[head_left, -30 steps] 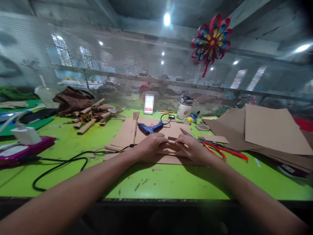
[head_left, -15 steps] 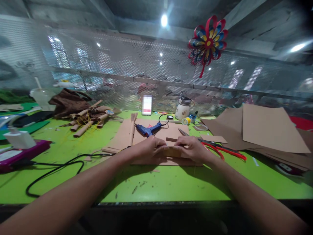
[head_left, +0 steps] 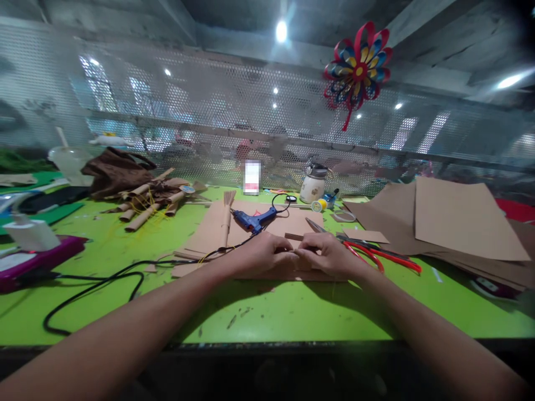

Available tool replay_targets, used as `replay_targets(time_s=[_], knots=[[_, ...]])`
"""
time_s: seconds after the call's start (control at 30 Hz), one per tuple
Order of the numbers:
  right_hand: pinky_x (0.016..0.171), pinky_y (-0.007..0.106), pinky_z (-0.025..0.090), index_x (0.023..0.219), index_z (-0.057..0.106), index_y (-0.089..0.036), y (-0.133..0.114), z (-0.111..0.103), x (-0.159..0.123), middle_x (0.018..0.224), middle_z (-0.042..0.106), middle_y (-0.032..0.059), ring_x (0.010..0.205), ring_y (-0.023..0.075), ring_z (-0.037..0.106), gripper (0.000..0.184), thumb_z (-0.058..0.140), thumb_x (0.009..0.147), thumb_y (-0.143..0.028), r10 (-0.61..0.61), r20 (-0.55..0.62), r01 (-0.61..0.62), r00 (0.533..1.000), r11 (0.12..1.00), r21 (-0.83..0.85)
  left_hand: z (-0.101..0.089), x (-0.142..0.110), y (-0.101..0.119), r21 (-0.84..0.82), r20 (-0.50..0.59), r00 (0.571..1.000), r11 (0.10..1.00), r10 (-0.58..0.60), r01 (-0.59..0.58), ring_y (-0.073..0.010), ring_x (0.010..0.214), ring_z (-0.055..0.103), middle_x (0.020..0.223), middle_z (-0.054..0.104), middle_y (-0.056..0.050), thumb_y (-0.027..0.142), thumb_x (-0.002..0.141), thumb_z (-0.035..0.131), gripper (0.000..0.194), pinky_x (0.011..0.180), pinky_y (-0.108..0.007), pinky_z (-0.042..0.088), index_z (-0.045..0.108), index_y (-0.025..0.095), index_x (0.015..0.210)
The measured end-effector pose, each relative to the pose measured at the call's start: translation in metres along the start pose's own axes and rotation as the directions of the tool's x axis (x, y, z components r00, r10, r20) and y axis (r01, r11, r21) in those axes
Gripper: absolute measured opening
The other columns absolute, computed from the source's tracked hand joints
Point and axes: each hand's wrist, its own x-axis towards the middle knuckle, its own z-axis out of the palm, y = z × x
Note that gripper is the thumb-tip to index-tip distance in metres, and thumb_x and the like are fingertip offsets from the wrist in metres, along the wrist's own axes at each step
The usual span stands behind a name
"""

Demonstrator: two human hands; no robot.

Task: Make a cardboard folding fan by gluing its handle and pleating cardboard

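My left hand (head_left: pixel 270 253) and my right hand (head_left: pixel 325 253) meet over a stack of brown kraft paper sheets (head_left: pixel 209 228). Both are closed in a pinch, thumbs and fingertips almost touching, on a small piece of brown paper (head_left: pixel 303 265) mostly hidden by the fingers. Just behind them lies a narrow brown paper strip (head_left: pixel 293 236). A blue hot glue gun (head_left: pixel 254 221) rests on the sheets beyond my left hand. Left of it is a small rolled-paper bundle with a frayed top (head_left: pixel 226 220). Red-handled scissors (head_left: pixel 368 256) lie beside my right hand.
Large brown cardboard sheets (head_left: pixel 463 223) are piled at right. Paper rolls (head_left: pixel 144 217) and a brown cloth bag (head_left: pixel 115 174) sit at left. A black cable (head_left: pixel 100 274) runs from a purple power strip (head_left: pixel 50 262). A white jar (head_left: pixel 312 186) and yellow spool (head_left: pixel 320 205) stand at back.
My fingertips have drawn closer together, and the brown paper piece between them shows less than before. The view has shifted slightly; the tools lie where they were.
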Motion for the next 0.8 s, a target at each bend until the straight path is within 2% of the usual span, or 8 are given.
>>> replay_targets(time_s=[0.17, 0.33, 0.47, 0.63, 0.7, 0.8], knots=[[0.056, 0.023, 0.041, 0.072, 0.065, -0.015, -0.003, 0.003, 0.0, 0.066, 0.063, 0.001, 0.06, 0.0111, 0.053, 0.016, 0.055, 0.084, -0.018, 0.056, -0.028, -0.056, 0.998, 0.998, 0.025, 0.004, -0.001, 0.001, -0.013, -0.013, 1.0, 1.0, -0.027, 0.027, -0.0124, 0.06, 0.048, 0.064, 0.059, -0.002, 0.046, 0.088, 0.045, 0.042, 0.052, -0.022, 0.03, 0.069, 0.012, 0.08], [0.058, 0.024, 0.043, 0.077, 0.067, -0.015, 0.005, -0.001, -0.001, 0.071, 0.065, 0.0017, 0.065, 0.0127, 0.056, 0.013, 0.057, 0.082, -0.021, 0.138, 0.052, -0.145, 0.989, 0.971, 0.189, 0.004, 0.0, -0.005, -0.083, -0.008, 0.999, 0.996, -0.035, 0.034, -0.0113, 0.06, 0.048, 0.067, 0.06, -0.002, 0.041, 0.087, 0.047, 0.037, 0.052, -0.022, 0.031, 0.066, 0.013, 0.075], [0.056, 0.025, 0.041, 0.072, 0.067, -0.014, 0.008, -0.005, 0.0, 0.065, 0.061, 0.0011, 0.061, 0.0119, 0.052, 0.014, 0.059, 0.08, -0.022, 0.157, 0.02, -0.157, 0.987, 0.96, 0.23, 0.004, 0.003, -0.01, -0.209, 0.005, 0.999, 0.977, -0.039, 0.039, -0.0095, 0.054, 0.045, 0.061, 0.056, 0.0, 0.038, 0.084, 0.052, 0.031, 0.05, -0.022, 0.031, 0.064, 0.013, 0.072], [0.053, 0.023, 0.038, 0.066, 0.063, -0.013, 0.01, -0.005, 0.0, 0.058, 0.056, -0.0007, 0.055, 0.01, 0.047, 0.018, 0.06, 0.079, -0.026, 0.195, 0.027, -0.194, 0.98, 0.935, 0.296, 0.001, 0.002, -0.01, -0.367, 0.064, 0.997, 0.929, -0.037, 0.058, -0.0074, 0.045, 0.04, 0.05, 0.049, 0.003, 0.044, 0.084, 0.054, 0.035, 0.045, -0.022, 0.028, 0.06, 0.014, 0.068], [0.055, 0.024, 0.04, 0.071, 0.065, -0.013, 0.012, -0.005, 0.0, 0.063, 0.059, 0.0006, 0.059, 0.0113, 0.05, 0.021, 0.06, 0.081, -0.03, 0.196, 0.056, -0.203, 0.979, 0.914, 0.35, 0.001, 0.002, -0.009, -0.348, 0.049, 0.998, 0.936, -0.032, 0.048, -0.0074, 0.046, 0.04, 0.05, 0.049, 0.003, 0.043, 0.084, 0.054, 0.034, 0.046, -0.022, 0.028, 0.06, 0.013, 0.068], [0.063, 0.026, 0.045, 0.09, 0.069, -0.014, 0.012, -0.004, 0.0, 0.082, 0.066, 0.0045, 0.073, 0.0149, 0.057, 0.023, 0.059, 0.084, -0.034, 0.146, 0.098, -0.174, 0.984, 0.898, 0.405, 0.002, 0.002, -0.006, -0.282, 0.022, 1.0, 0.959, -0.007, 0.013, -0.0076, 0.048, 0.04, 0.052, 0.049, 0.002, 0.042, 0.085, 0.052, 0.035, 0.047, -0.022, 0.028, 0.06, 0.013, 0.066]])
